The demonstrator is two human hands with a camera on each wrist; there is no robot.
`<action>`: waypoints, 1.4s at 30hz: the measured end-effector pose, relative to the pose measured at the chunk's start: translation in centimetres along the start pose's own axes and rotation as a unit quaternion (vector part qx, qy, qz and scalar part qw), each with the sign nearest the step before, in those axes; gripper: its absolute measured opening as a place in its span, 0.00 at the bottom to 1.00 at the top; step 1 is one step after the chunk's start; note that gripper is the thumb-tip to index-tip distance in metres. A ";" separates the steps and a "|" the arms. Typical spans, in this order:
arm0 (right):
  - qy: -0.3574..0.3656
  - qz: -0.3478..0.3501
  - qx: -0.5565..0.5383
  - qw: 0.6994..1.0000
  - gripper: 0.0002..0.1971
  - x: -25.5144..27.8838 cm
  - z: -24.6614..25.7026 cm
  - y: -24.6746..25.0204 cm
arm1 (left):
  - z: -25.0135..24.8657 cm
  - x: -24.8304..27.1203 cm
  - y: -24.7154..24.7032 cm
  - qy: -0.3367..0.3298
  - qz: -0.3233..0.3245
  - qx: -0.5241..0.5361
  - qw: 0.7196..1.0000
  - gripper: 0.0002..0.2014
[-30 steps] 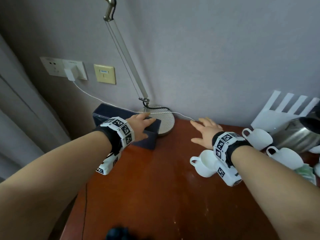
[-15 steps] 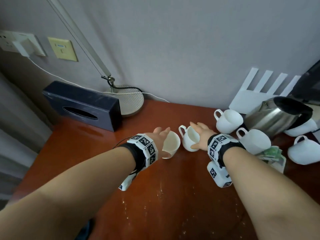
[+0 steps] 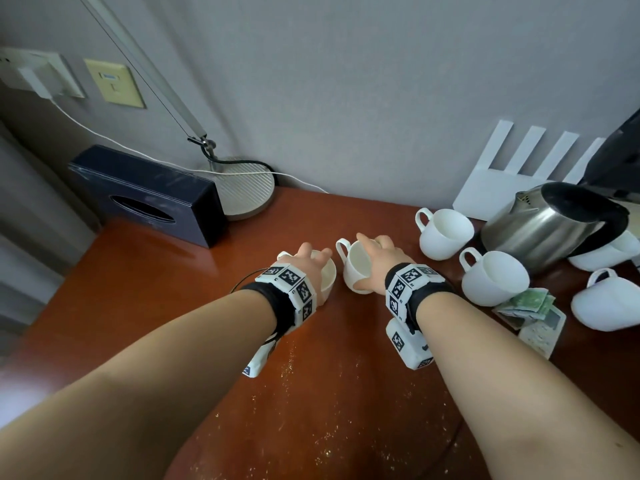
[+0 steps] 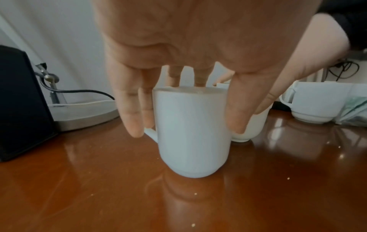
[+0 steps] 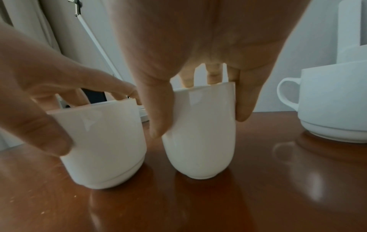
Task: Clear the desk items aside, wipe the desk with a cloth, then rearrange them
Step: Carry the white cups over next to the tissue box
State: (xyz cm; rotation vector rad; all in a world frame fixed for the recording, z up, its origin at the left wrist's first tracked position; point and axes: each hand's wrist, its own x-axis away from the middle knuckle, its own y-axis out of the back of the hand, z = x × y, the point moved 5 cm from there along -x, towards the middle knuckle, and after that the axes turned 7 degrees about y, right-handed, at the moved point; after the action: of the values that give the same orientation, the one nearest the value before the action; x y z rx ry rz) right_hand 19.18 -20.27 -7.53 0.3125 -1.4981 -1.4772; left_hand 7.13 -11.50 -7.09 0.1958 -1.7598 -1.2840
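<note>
Two white cups stand side by side on the red-brown desk (image 3: 166, 306). My left hand (image 3: 311, 261) reaches down over the left cup (image 3: 329, 280) and grips it from above. In the left wrist view, the fingers (image 4: 131, 113) curl down one side of that cup (image 4: 194, 149) and the thumb down the other. My right hand (image 3: 377, 251) grips the right cup (image 3: 356, 268) the same way. The right wrist view shows thumb and fingers (image 5: 244, 100) clamped on its walls (image 5: 202, 138), with the left cup (image 5: 103, 144) beside it.
Several more white cups (image 3: 445, 233) (image 3: 495, 277) (image 3: 606, 303) stand at the right beside a steel kettle (image 3: 550, 226), folded paper (image 3: 526, 301) and a white router (image 3: 519, 168). A dark tissue box (image 3: 149, 195) and lamp base (image 3: 242, 188) sit at the back left. Crumbs (image 3: 287, 368) speckle the near desk.
My left hand left the tissue box and my right hand left the desk by the wall. Both came to the two middle cups and now grip them from above.
</note>
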 end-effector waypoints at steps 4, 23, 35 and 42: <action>0.004 -0.004 0.000 1.000 0.46 0.2 0.1 -0.1 | 0.2 -0.1 0.0 -0.012 0.003 -0.018 1.000 0.47; 0.053 -0.035 0.033 0.997 0.40 2.9 10.0 1.6 | 12.7 3.8 4.5 -0.051 -0.049 -0.028 0.997 0.46; 0.095 0.009 0.056 0.994 0.37 -0.1 26.2 -1.3 | 30.5 2.9 4.5 0.016 -0.035 -0.081 0.996 0.48; 0.083 -0.003 0.030 0.996 0.35 -4.3 33.7 -4.2 | 36.5 -0.1 2.5 0.031 -0.034 -0.107 0.993 0.47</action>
State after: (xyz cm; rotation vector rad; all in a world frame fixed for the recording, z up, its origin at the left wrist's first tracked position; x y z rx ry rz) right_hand -5.90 2.93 -6.06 0.4645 -1.4098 -1.3777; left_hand -18.86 14.22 -6.41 0.1721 -1.5621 -1.4898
